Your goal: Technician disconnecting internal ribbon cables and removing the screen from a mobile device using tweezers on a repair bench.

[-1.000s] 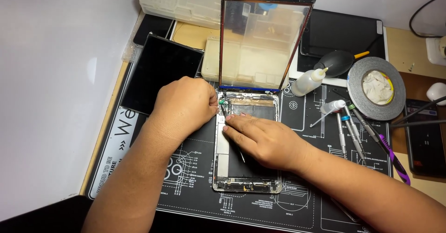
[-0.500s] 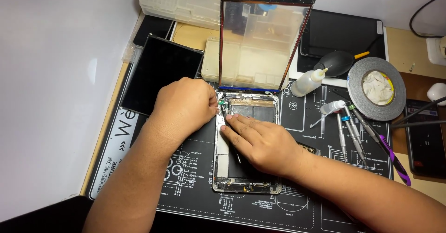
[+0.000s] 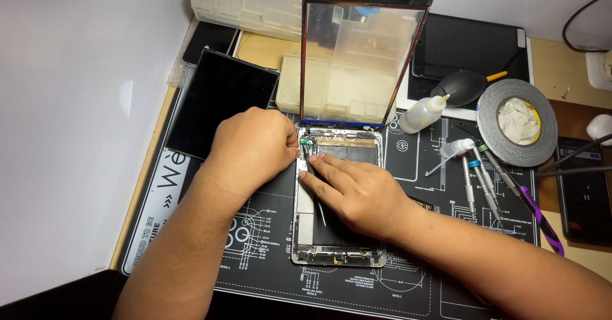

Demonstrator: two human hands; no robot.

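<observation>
Little was shifted since the earlier frame: the right hand (image 3: 360, 192) was drawn slightly down the opened tablet (image 3: 338, 199), fingers flat, pinning a thin metal tool (image 3: 320, 213) against it. The left hand (image 3: 255, 143) was curled at the tablet's upper-left corner; what it held cannot be told. The glass panel (image 3: 357, 58) was propped upright behind the tablet, clearing access.

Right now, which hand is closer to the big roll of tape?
Right. The right hand rests on the opened tablet, left of the tape roll; the left hand sits farther left still.
</observation>
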